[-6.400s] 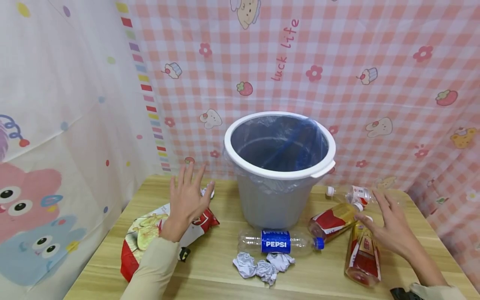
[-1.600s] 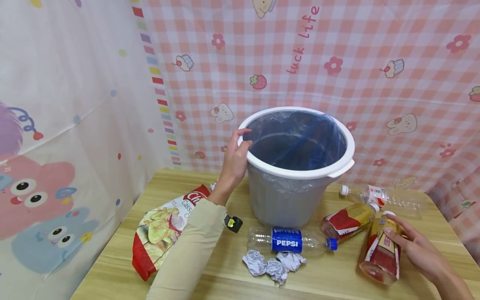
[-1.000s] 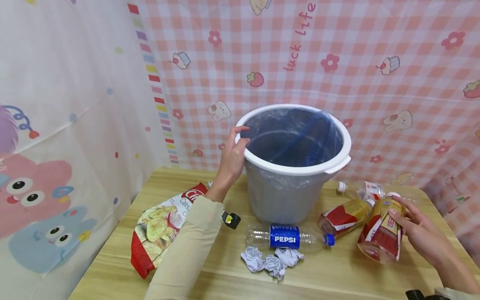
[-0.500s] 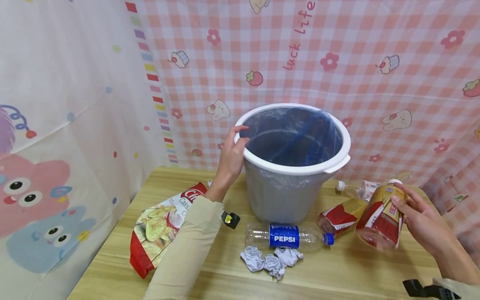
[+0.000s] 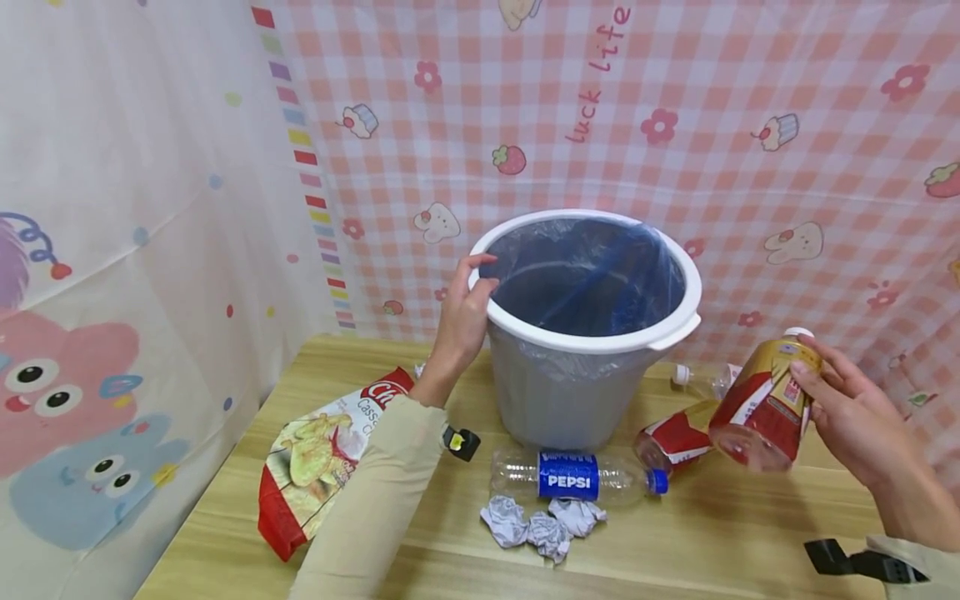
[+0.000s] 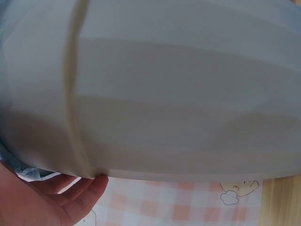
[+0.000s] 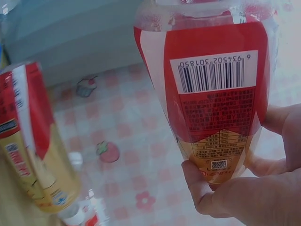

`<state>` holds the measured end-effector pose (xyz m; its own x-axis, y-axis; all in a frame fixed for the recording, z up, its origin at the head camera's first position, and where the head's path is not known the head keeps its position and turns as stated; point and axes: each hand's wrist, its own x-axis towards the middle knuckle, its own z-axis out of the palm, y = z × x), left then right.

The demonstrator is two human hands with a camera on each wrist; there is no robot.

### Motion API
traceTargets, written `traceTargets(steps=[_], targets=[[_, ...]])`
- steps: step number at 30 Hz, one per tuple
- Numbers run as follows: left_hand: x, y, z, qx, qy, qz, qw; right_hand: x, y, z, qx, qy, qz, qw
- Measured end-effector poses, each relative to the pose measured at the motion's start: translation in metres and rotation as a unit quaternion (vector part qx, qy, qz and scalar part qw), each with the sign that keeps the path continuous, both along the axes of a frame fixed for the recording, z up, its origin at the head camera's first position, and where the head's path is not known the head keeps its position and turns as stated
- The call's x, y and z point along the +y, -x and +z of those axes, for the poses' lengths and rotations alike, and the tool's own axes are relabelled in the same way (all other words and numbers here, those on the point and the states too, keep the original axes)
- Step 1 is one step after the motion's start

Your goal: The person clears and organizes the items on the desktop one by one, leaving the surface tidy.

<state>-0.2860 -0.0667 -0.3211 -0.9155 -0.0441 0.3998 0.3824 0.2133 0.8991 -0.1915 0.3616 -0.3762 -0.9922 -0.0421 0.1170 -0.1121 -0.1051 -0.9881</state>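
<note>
My left hand grips the left side of the white rim of a grey trash bin, thumb and fingers over the edge. A thin clear-blue bag lines the bin. In the left wrist view the left hand curls at the edge of the bin wall. To the right, my right hand holds a clear plastic bottle with a red and gold label near its neck, white cap up, tilted above the table. The right wrist view shows the bottle's barcode label, with fingers round its narrow end.
A similar red-gold bottle lies beside the bin, partly behind the held one. Behind lies a clear white-capped bottle. A Pepsi bottle and crumpled paper balls lie before the bin. A chip bag lies left.
Both hands were spread over the table at first. My left hand has since gripped the bin rim. My right hand has taken the red-gold bottle and raised it off the table.
</note>
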Motion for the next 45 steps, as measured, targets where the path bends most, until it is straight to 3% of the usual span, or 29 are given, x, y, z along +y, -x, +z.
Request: traceTargets(steps=[7, 17, 24, 31, 38, 45], targets=[[-0.001, -0.002, -0.001, 0.002, 0.002, 0.004, 1.0, -0.008, 0.004, 0.02, 0.034, 0.018, 0.007, 0.999], [-0.002, -0.002, -0.003, -0.002, -0.005, 0.001, 1.0, -0.021, 0.007, 0.042, 0.028, -0.007, 0.002, 1.0], [-0.002, -0.002, -0.004, 0.0, -0.002, 0.005, 1.0, -0.028, 0.008, 0.052, 0.056, 0.034, 0.01, 0.998], [-0.001, -0.002, -0.004, 0.0, -0.007, 0.004, 1.0, -0.032, 0.008, 0.066, 0.056, 0.018, -0.007, 0.998], [-0.001, -0.001, -0.004, 0.003, -0.009, 0.001, 1.0, -0.036, 0.01, 0.078, 0.068, 0.062, 0.015, 0.996], [0.001, 0.0, -0.002, 0.009, -0.016, -0.004, 0.9998, -0.043, 0.01, 0.094, 0.078, 0.042, 0.0, 0.996]])
